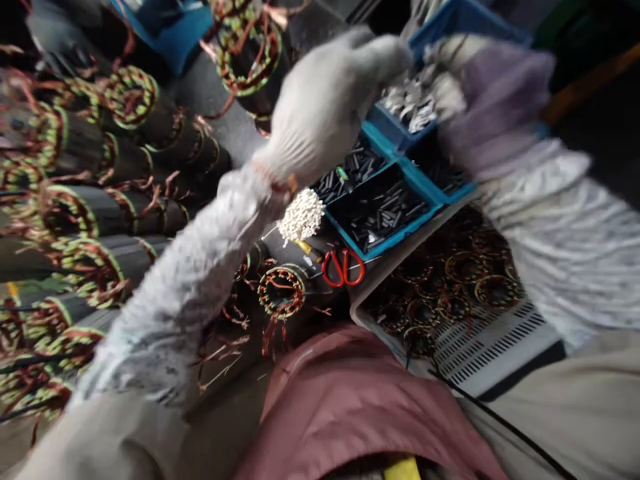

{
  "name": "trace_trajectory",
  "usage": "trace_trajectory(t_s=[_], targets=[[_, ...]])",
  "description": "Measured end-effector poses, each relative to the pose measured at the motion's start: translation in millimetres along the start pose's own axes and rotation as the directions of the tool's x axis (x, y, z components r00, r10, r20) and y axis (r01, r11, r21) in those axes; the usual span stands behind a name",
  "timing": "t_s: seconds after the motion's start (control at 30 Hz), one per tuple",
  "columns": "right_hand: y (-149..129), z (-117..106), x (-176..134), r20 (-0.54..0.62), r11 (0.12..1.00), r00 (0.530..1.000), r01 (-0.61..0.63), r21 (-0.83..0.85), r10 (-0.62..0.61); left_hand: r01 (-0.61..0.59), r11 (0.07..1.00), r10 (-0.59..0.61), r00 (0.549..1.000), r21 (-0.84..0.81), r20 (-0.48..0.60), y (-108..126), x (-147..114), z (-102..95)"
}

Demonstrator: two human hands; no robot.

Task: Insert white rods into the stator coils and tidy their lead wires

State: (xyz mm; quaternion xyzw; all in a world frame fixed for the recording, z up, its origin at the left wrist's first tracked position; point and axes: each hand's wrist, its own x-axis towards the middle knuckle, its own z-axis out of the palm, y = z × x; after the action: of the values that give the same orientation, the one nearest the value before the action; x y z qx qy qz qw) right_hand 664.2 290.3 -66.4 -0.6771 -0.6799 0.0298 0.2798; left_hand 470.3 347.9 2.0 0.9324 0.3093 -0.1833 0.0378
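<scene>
At the blue tray (403,230), the left hand (327,97) and right hand (447,79) blur; I cannot tell whether either grips anything.

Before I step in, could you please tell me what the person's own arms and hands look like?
The left hand wears a pale grey knit glove. The right hand is blurred, with purple fabric around its wrist. Loose, wrinkled whitish-grey oversleeves cover both forearms, and beige sleeves show higher up.
</scene>
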Motion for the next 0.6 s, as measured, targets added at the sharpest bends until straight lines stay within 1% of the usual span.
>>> trace_trajectory(t_s=[0.03, 0.07, 0.1, 0.13, 0.17, 0.2, 0.23, 0.27, 0.3, 0.33, 0.37, 0.4, 0.43, 0.47, 0.5, 0.53, 0.6], targets=[[-18.8, 0.8, -26.6, -0.053, 0.994, 0.998, 0.037, 0.107, -0.032, 0.044, 0.997, -0.054, 0.988, -0.067, -0.148, 4.7, -38.4, 13.9], [-40.0, 4.5, -56.4, -0.069, 0.979, 0.997, 0.035, 0.202, -0.021, 0.066, 0.949, -0.208, 0.867, -0.308, -0.452, 10.3, -78.5, 35.1], [-62.2, 11.2, -87.9, -0.017, 0.953, 0.999, 0.048, 0.3, -0.045, 0.029, 0.856, -0.385, 0.701, -0.516, -0.6, 16.8, -118.0, 62.2], [-84.3, 20.8, -119.4, 0.055, 0.929, 0.996, 0.046, 0.368, -0.071, 0.0, 0.74, -0.535, 0.607, -0.673, -0.588, 24.2, -154.8, 92.8], [-104.9, 32.6, -149.0, 0.13, 0.909, 0.989, 0.01, 0.417, -0.07, 0.022, 0.643, -0.608, 0.622, -0.765, -0.493, 32.1, -187.1, 124.3], [-123.0, 46.0, -175.2, 0.172, 0.889, 0.985, -0.065, 0.453, -0.015, 0.076, 0.579, -0.621, 0.685, -0.812, -0.38, 40.3, -213.6, 153.9], [-138.1, 60.3, -196.6, 0.183, 0.859, 0.98, -0.156, 0.488, 0.074, 0.157, 0.555, -0.587, 0.77, -0.817, -0.251, 48.5, -233.8, 179.4], [-150.1, 74.4, -212.3, 0.198, 0.804, 0.962, -0.268, 0.53, 0.19, 0.216, 0.591, -0.521, 0.837, -0.777, -0.164, 56.3, -247.5, 199.4], [-159.5, 87.8, -222.3, 0.216, 0.716, 0.922, -0.386, 0.582, 0.322, 0.242, 0.648, -0.458, 0.881, -0.722, -0.116, 63.4, -255.1, 213.5], [-166.7, 99.7, -226.8, 0.25, 0.6, 0.864, -0.487, 0.635, 0.436, 0.263, 0.707, -0.411, 0.908, -0.656, -0.08, 69.4, -257.3, 222.2], [-172.7, 110.0, -226.4, 0.302, 0.474, 0.803, -0.559, 0.68, 0.514, 0.274, 0.762, -0.381, 0.922, -0.587, -0.064, 74.1, -255.3, 226.7], [-178.3, 118.4, -222.2, 0.354, 0.363, 0.755, -0.6, 0.713, 0.552, 0.284, 0.802, -0.364, 0.93, -0.525, -0.054, 77.5, -250.1, 228.5], [-184.2, 125.5, -215.3, 0.398, 0.283, 0.732, -0.614, 0.736, 0.553, 0.295, 0.829, -0.356, 0.934, -0.475, -0.04, 79.5, -242.9, 229.0], [-191.1, 131.5, -206.9, 0.427, 0.242, 0.735, -0.611, 0.753, 0.526, 0.301, 0.844, -0.348, 0.937, -0.443, -0.026, 80.3, -234.8, 229.6], [-199.3, 137.2, -197.8, 0.439, 0.241, 0.756, -0.599, 0.764, 0.486, 0.297, 0.853, -0.334, 0.942, -0.429, -0.012, 80.2, -226.8, 231.0], [-208.8, 142.8, -188.8, 0.441, 0.28, 0.784, -0.584, 0.762, 0.437, 0.286, 0.855, -0.318, 0.948, -0.432, -0.003, 79.5, -219.7, 233.4], [-230.1, 154.0, -173.7, 0.452, 0.409, 0.826, -0.56, 0.72, 0.337, 0.249, 0.848, -0.287, 0.958, -0.469, -0.01, 76.8, -209.8, 240.3]])
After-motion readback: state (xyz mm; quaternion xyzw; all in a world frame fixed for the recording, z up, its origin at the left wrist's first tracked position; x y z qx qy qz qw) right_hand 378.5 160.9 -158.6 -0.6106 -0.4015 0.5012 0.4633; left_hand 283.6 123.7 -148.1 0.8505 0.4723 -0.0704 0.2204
